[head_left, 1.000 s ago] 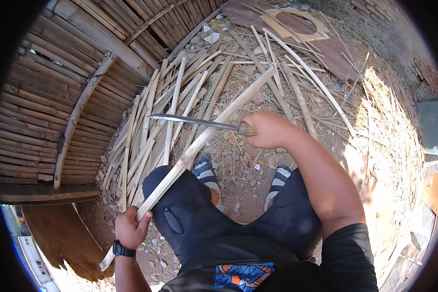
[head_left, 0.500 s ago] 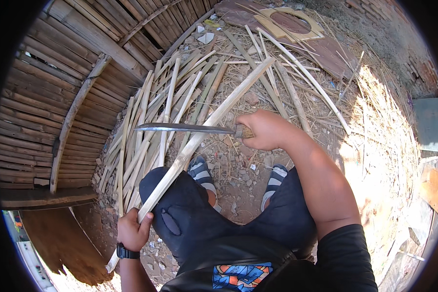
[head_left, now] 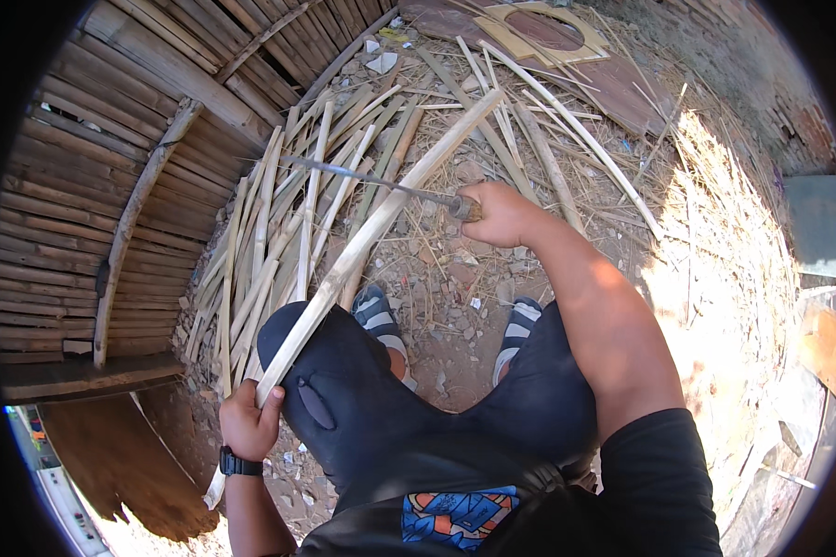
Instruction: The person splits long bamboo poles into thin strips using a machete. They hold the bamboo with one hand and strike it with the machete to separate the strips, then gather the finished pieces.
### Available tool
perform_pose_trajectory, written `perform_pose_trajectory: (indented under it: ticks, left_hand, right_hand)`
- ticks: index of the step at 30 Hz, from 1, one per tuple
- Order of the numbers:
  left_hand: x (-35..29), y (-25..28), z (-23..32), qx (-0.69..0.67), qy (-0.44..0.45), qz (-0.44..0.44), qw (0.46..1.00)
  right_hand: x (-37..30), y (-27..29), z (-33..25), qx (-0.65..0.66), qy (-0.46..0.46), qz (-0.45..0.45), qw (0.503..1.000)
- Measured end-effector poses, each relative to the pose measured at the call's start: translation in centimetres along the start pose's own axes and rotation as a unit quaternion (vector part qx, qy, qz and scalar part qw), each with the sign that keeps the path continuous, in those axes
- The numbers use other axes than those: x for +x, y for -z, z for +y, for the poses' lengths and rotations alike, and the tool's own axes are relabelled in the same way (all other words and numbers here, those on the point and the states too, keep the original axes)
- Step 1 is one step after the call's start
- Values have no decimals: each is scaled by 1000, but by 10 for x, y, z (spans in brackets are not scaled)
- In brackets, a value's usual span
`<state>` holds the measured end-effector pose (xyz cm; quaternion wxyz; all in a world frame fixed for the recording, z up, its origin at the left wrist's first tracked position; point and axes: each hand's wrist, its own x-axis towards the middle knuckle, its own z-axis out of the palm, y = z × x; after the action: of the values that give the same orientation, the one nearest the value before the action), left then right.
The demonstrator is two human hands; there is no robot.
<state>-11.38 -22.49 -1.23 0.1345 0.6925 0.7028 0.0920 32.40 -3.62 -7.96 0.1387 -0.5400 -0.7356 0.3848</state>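
Observation:
My left hand (head_left: 250, 420) is closed round the lower part of a long pale split bamboo strip (head_left: 348, 257). The strip slants up and away to the right, resting across my left thigh; its short tail end shows below the hand. My right hand (head_left: 503, 215) grips the wooden handle of a machete (head_left: 367, 176). The long dark blade lies crosswise at the strip's upper part and points left. It is seen nearly edge-on and slightly blurred; whether it bites into the strip I cannot tell.
Many bamboo strips (head_left: 267, 220) lie heaped on the left, beside a slatted bamboo wall (head_left: 74, 213). A brown board (head_left: 613, 97) with a yellowish cut-out panel (head_left: 502, 42) lies at the back. My sandalled feet (head_left: 520, 334) stand on rubble and straw. A brick wall (head_left: 743, 84) rises at right.
The machete has moved farther up the strip, and its blade has rolled from showing its flat side to nearly edge-on, tip raised. My left hand keeps its hold; the view has shifted slightly.

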Motion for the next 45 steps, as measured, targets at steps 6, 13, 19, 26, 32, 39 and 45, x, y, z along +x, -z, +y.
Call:
perform_pose_trajectory:
  ticks: [6,13,19,26,32,39,45]
  left_hand:
    - [-16,5,-9,15,-18,37,999]
    - [-14,-8,-4,-36,-5,35,999]
    - [-23,9,-8,5,-6,20,1000]
    - [-19,9,-9,22,-12,19,1000]
    - [-16,10,-8,34,-17,10,999]
    - [-17,-2,-15,-24,-18,32,999]
    - [-20,-2,-12,-3,0,47,999]
  right_hand:
    - [0,-3,-25,-53,-18,65,996]
    - [-13,5,-9,-72,-2,66,995]
    - [-1,-8,-12,-59,-23,76,995]
    - [-16,27,-44,-117,30,47,992]
    - [-6,28,0,-70,-51,139,986]
    - [-25,26,-53,-139,60,-1,989]
    - [-8,40,-22,-59,-5,122,991]
